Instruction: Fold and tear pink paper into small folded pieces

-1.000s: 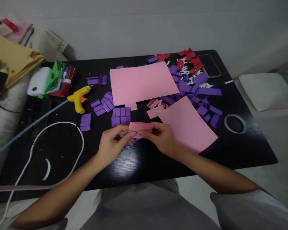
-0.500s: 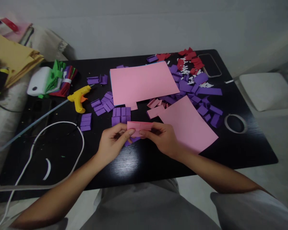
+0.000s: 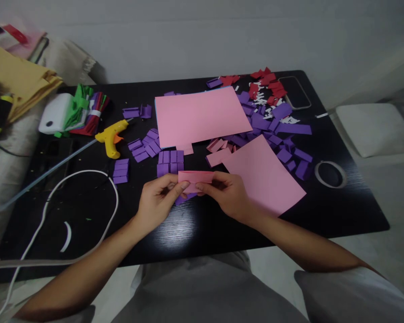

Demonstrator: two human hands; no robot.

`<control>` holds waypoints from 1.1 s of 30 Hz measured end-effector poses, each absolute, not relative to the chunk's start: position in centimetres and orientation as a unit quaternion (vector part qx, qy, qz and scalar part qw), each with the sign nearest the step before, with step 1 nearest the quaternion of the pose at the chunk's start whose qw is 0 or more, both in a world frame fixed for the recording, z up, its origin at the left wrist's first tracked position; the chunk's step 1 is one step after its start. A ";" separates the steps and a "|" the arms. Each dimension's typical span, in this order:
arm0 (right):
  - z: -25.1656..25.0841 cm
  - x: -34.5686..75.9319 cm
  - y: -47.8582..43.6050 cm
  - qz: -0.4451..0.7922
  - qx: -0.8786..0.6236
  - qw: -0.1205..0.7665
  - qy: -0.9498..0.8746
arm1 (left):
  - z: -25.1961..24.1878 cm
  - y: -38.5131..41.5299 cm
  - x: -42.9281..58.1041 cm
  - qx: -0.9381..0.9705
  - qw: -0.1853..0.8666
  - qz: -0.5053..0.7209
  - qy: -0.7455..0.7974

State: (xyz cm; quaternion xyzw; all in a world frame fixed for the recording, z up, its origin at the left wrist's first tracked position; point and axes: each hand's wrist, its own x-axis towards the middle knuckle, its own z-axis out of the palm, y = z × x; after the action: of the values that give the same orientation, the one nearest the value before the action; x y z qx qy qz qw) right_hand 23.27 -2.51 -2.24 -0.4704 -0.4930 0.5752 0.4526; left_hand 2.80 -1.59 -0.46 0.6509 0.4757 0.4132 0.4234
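Note:
A small folded strip of pink paper (image 3: 195,177) is stretched level between my two hands, above the near part of the table. My left hand (image 3: 159,197) pinches its left end, thumb on the near face. At the other end my right hand (image 3: 229,194) grips it the same way, the two thumbs a little apart. Fingers behind the strip are mostly hidden. Folded purple paper pieces (image 3: 170,158) lie just beyond the strip, and another purple piece (image 3: 186,198) shows beneath it. A pink sheet (image 3: 265,175) rests by my right wrist.
On the black table (image 3: 202,242) lie a larger pink sheet (image 3: 202,116), a purple paper pile (image 3: 279,130), red pieces (image 3: 272,85), a yellow glue gun (image 3: 111,138) with a long glue stick, a white cable (image 3: 116,197), a tape roll (image 3: 330,174) and a phone-shaped object (image 3: 294,92).
Almost nothing differs. Both hands keep hold of the pink paper strip in the same place, and its upper fold looks slightly more open.

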 end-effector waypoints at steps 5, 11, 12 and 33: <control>-2.1 23.1 -2.4 0.591 -0.464 0.450 -0.483 | -0.5 -1.7 2.7 0.671 0.402 0.410 0.468; -1.6 23.0 -2.5 0.584 -0.464 0.452 -0.489 | -0.8 -1.9 2.6 0.707 0.373 0.408 0.442; -1.6 23.0 -2.6 0.581 -0.465 0.452 -0.492 | -0.8 -1.9 2.6 0.706 0.374 0.408 0.442; -1.9 22.8 -2.8 0.586 -0.461 0.461 -0.481 | -0.7 -1.7 2.7 0.666 0.420 0.404 0.466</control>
State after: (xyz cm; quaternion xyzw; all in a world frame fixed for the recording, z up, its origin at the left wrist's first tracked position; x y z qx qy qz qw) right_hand 22.82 -2.79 -1.89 -0.4605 -0.4808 0.5864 0.4614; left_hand 2.66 -1.72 -0.72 0.6658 0.4660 0.4041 0.4197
